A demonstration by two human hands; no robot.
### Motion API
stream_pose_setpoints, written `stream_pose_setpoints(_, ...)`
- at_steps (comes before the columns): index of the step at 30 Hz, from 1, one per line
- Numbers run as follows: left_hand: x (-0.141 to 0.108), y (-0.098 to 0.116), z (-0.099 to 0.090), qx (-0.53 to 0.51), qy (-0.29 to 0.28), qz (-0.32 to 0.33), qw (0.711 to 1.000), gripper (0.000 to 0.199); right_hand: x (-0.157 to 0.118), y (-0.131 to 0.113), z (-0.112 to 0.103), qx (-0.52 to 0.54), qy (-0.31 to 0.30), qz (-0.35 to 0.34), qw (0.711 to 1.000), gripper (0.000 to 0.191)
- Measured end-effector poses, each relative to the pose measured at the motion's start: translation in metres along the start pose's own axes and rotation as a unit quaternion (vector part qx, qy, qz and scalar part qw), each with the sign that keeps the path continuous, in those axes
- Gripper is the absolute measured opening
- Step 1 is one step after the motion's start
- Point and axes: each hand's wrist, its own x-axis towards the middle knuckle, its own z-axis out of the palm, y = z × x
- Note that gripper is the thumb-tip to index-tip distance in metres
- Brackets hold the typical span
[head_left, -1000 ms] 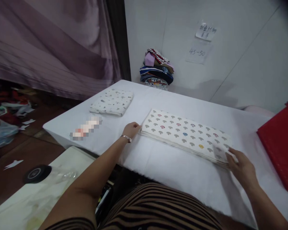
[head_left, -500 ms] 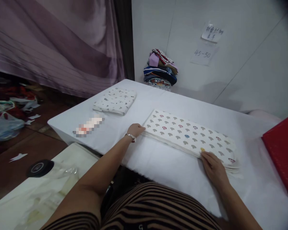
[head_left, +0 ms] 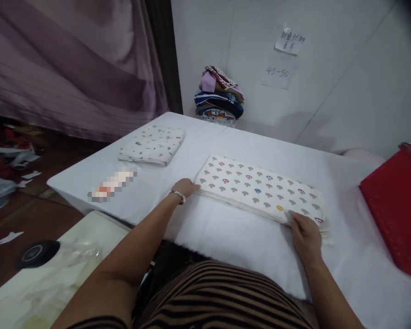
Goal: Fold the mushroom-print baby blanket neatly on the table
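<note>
A long folded white cloth [head_left: 248, 187] printed with grey, red, blue and yellow mushrooms lies flat in several layers on the white-covered table [head_left: 205, 233]. My left hand [head_left: 185, 188] pinches its left front corner between thumb and fingers; a bracelet circles that wrist. Near the right end, my right hand [head_left: 306, 235] is closed on the front edge, fingers curled over the layers. A second folded cloth [head_left: 152, 145], white with small dark prints, rests farther back on the left, apart from both hands.
A pixelated patch [head_left: 113, 183] covers something on the table's left. A red box-like object [head_left: 393, 205] stands at the right. Stacked folded fabrics [head_left: 219, 98] sit by the wall behind. A lower white surface at left holds a black round object [head_left: 37, 254] and clear plastic [head_left: 78, 260].
My right hand has slid rightward along the cloth's front edge, and its fingers have curled in. My left hand keeps its corner. The whole view has shifted slightly.
</note>
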Motion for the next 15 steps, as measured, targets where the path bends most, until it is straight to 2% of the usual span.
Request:
stream_pose_setpoints(4,0.005,0.004,-0.008,-0.013,0.024,0.018,0.999,0.021,0.0,-0.002,-0.001,0.014,0.009,0.0,1.0,0.027)
stream_pose_setpoints(8,0.013,0.0,-0.013,-0.043,0.034,-0.001,0.998,0.019,-0.003,0.004,-0.001,-0.017,0.004,-0.003,1.0,0.025)
stream_pose_setpoints(15,0.014,-0.009,-0.004,-0.049,0.019,-0.012,0.999,0.019,-0.005,0.008,0.002,-0.031,-0.016,0.018,0.999,0.025)
